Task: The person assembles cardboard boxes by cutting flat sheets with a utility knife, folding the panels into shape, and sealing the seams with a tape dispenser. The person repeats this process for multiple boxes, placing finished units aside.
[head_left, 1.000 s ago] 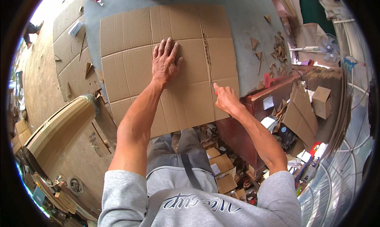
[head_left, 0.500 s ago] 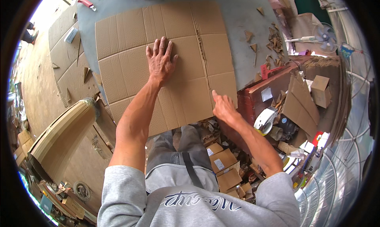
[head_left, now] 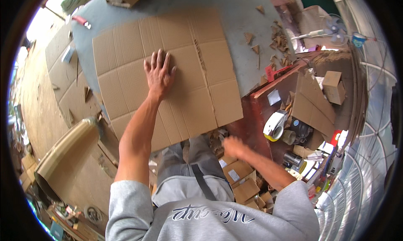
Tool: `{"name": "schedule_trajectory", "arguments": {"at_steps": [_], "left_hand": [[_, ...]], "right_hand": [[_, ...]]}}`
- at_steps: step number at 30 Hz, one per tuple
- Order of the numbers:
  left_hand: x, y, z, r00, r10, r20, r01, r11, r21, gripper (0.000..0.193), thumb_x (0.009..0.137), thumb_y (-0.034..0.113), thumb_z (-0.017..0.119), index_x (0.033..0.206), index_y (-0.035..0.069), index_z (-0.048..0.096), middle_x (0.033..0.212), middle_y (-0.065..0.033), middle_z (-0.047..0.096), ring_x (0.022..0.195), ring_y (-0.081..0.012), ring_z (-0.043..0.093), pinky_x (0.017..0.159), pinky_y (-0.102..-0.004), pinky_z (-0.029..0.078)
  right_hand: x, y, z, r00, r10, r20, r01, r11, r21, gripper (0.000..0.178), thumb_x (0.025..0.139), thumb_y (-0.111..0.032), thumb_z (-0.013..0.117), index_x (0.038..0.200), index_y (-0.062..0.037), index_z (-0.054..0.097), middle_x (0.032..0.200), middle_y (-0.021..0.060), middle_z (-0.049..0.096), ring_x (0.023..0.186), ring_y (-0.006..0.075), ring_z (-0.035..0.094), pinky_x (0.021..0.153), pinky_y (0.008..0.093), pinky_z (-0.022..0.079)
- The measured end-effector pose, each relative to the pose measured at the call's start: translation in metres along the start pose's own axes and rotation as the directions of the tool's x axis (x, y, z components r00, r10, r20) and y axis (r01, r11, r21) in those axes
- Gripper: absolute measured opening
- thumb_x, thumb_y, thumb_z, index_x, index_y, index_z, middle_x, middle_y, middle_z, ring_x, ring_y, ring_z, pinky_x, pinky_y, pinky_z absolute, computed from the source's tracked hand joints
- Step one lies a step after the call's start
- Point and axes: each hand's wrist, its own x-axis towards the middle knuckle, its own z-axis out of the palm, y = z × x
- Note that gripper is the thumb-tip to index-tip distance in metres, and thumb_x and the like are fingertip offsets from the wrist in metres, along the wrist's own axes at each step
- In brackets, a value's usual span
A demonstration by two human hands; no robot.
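Note:
A large creased cardboard sheet (head_left: 176, 111) lies flat on the grey tabletop, its near edge reaching past the table toward my waist. A rough, torn-looking line runs down its right part. My left hand (head_left: 159, 76) rests palm down on the middle of the sheet, fingers stretched out. Off the sheet's near right edge, in front of my thigh, is my right hand (head_left: 235, 148). It is smeared by motion, so its fingers and anything in them cannot be made out.
A red-handled cutter (head_left: 80, 21) lies at the table's far left. Cardboard scraps (head_left: 278, 41) litter the right side of the grey tabletop (head_left: 235, 14). A red cabinet (head_left: 254, 115) with a tape roll (head_left: 275, 125) stands right. Cardboard boxes (head_left: 237, 171) sit below.
My right hand has left the sheet's right part and moved down toward me. My left hand stays on the cardboard. A brown cardboard piece now shows at the far edge as the view has shifted.

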Motion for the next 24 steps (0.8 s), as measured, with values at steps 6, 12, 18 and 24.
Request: {"name": "schedule_trajectory", "arguments": {"at_steps": [6, 12, 18, 24], "left_hand": [[0.003, 0.005, -0.005, 0.997, -0.033, 0.076, 0.031, 0.999, 0.031, 0.066, 0.104, 0.044, 0.058, 0.162, 0.017, 0.043, 0.175, -0.0103, 0.028, 0.162, -0.0336, 0.021, 0.131, -0.0599, 0.011], [0.006, 0.009, 0.000, 0.994, -0.066, 0.086, 0.059, 0.994, 0.089, 0.066, 0.106, 0.046, 0.052, 0.165, 0.018, 0.040, 0.176, -0.0101, 0.026, 0.163, -0.0326, 0.019, 0.132, -0.0570, 0.009], [0.010, 0.010, 0.000, 0.992, -0.115, 0.051, 0.111, 0.991, 0.077, 0.067, 0.103, 0.045, 0.058, 0.162, 0.016, 0.044, 0.175, -0.0128, 0.027, 0.162, -0.0355, 0.020, 0.131, -0.0570, 0.013], [0.011, 0.009, -0.003, 0.995, -0.100, 0.023, 0.098, 0.993, 0.061, 0.068, 0.102, 0.041, 0.061, 0.160, 0.010, 0.045, 0.173, -0.0140, 0.030, 0.160, -0.0353, 0.024, 0.131, -0.0554, 0.013]], "right_hand": [[-0.057, 0.030, 0.028, 0.938, 0.203, -0.280, -0.039, 0.866, 0.499, 0.045, 0.098, -0.015, 0.062, 0.143, -0.0123, 0.060, 0.117, 0.0341, 0.069, 0.112, 0.0524, 0.067, 0.096, 0.0583, 0.053], [-0.006, 0.143, -0.078, 0.267, 0.549, -0.792, 0.120, 0.797, 0.592, 0.055, 0.100, -0.009, 0.059, 0.153, -0.0029, 0.047, 0.128, 0.0330, 0.063, 0.118, 0.0497, 0.063, 0.100, 0.0547, 0.050], [0.025, 0.206, -0.109, 0.060, 0.635, -0.770, -0.284, 0.751, 0.597, 0.038, 0.090, -0.005, 0.070, 0.122, 0.0084, 0.057, 0.123, 0.0308, 0.059, 0.120, 0.0487, 0.057, 0.103, 0.0541, 0.045], [0.105, 0.128, -0.157, 0.436, 0.443, -0.783, 0.501, 0.603, 0.620, 0.064, 0.088, -0.018, 0.080, 0.143, 0.0054, 0.056, 0.130, 0.0227, 0.066, 0.116, 0.0363, 0.067, 0.098, 0.0501, 0.055]]}}
